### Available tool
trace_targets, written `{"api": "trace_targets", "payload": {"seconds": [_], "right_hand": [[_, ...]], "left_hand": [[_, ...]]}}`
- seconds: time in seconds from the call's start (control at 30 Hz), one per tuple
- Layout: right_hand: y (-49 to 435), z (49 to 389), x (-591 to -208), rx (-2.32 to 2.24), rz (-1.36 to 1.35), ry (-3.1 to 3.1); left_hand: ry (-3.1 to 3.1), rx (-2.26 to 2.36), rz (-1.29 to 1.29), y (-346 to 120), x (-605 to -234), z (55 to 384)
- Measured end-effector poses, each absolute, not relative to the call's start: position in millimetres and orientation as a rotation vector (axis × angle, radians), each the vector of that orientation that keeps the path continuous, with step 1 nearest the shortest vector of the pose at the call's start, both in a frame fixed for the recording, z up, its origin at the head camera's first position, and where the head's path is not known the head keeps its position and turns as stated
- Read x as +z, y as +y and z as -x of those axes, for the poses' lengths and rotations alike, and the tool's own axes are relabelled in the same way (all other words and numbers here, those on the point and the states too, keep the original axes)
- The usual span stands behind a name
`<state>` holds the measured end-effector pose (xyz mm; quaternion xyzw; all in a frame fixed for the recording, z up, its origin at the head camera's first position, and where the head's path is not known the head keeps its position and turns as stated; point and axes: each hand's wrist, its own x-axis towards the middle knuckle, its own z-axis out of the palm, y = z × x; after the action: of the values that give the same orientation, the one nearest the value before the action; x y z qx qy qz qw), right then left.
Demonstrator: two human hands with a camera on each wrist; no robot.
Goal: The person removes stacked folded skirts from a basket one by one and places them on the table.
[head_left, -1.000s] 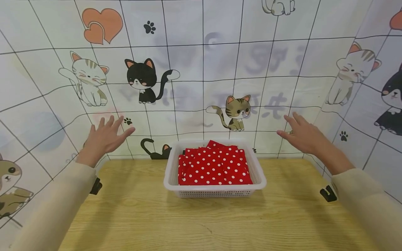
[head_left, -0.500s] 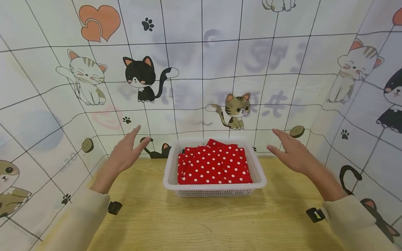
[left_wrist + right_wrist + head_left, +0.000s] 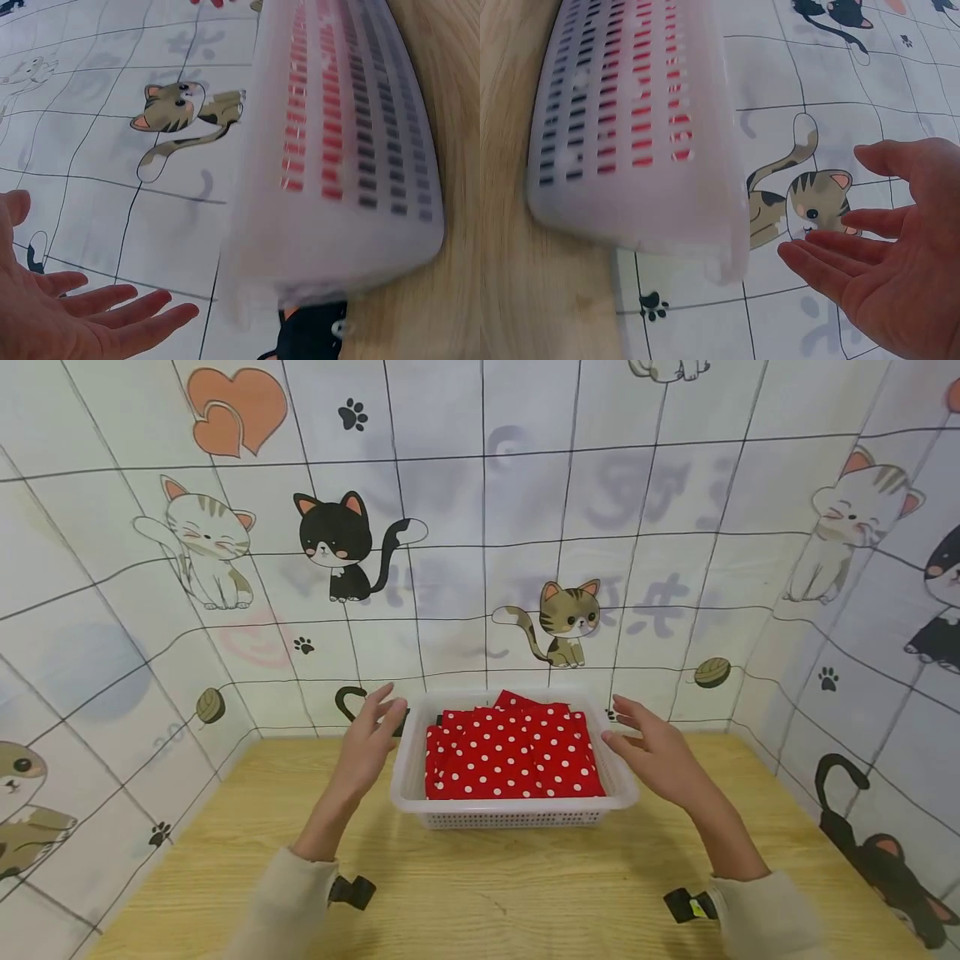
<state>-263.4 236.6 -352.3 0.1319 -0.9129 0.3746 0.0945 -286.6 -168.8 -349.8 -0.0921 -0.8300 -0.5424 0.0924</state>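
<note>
A white plastic basket (image 3: pixel 510 808) with slotted walls stands on the wooden table near the back wall. Folded red cloth with white dots (image 3: pixel 513 752) fills it. My left hand (image 3: pixel 366 747) is at the basket's left side, fingers relaxed and spread, holding nothing. On the other side my right hand (image 3: pixel 652 752) hovers by the right rim, its fingers loosely bent. In the left wrist view the hand (image 3: pixel 82 319) is apart from the basket wall (image 3: pixel 337 247). The right wrist view has the fingers (image 3: pixel 832 255) likewise apart from the basket (image 3: pixel 645 217).
The wooden table (image 3: pixel 480 893) extends in front of the basket. Behind and to both sides hangs a white gridded wall covering (image 3: pixel 450 568) printed with cartoon cats. A black strap piece (image 3: pixel 352 892) sits at the left wrist, another strap piece (image 3: pixel 690 906) at the right.
Both hands have come inward and down from wide apart to the two sides of the basket, their fingers bending slightly. The basket and the dotted cloth have stayed in place.
</note>
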Motion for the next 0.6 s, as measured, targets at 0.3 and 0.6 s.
{"api": "trace_targets", "payload": {"seconds": [0.3, 0.6], "right_hand": [[213, 273, -355, 1.236, -0.325, -2.7], [185, 287, -362, 1.322, -0.109, -2.909]], "left_hand": [[-2.372, -1.934, 0.22, -141, -366, 291], [-2.518, -2.019, -0.016, -117, -373, 306]]}}
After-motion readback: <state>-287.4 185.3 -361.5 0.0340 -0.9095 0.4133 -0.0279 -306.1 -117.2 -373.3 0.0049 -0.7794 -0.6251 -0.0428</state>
